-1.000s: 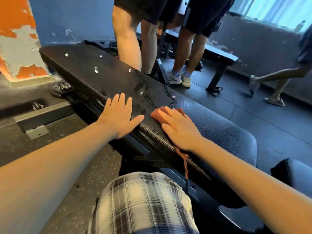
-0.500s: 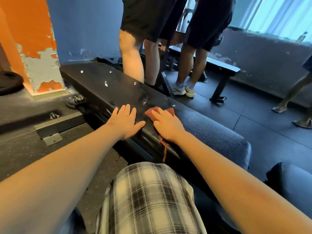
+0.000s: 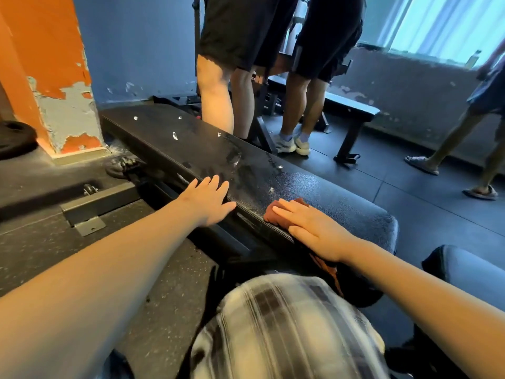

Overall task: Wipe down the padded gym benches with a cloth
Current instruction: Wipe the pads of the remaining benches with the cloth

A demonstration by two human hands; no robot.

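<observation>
A long black padded bench [image 3: 191,149] runs from the back left toward me, its surface worn with small white tears. My left hand [image 3: 207,201] rests flat on its near edge, fingers straight. To the right of it, my right hand [image 3: 308,228] presses flat on a reddish-brown cloth [image 3: 276,214] lying on the pad's near edge. A strip of the cloth hangs down under my wrist. A second padded seat [image 3: 470,269] shows at the right edge.
Two people in dark shorts [image 3: 246,86] stand just behind the bench. Another flat bench [image 3: 352,105] stands behind them. A third person's legs in sandals [image 3: 464,165] are at the right. An orange peeling pillar [image 3: 54,77] and a weight plate [image 3: 13,138] are on the left.
My right hand has slid the cloth to the right along the bench's near edge, away from my left hand. The left hand stays in place.
</observation>
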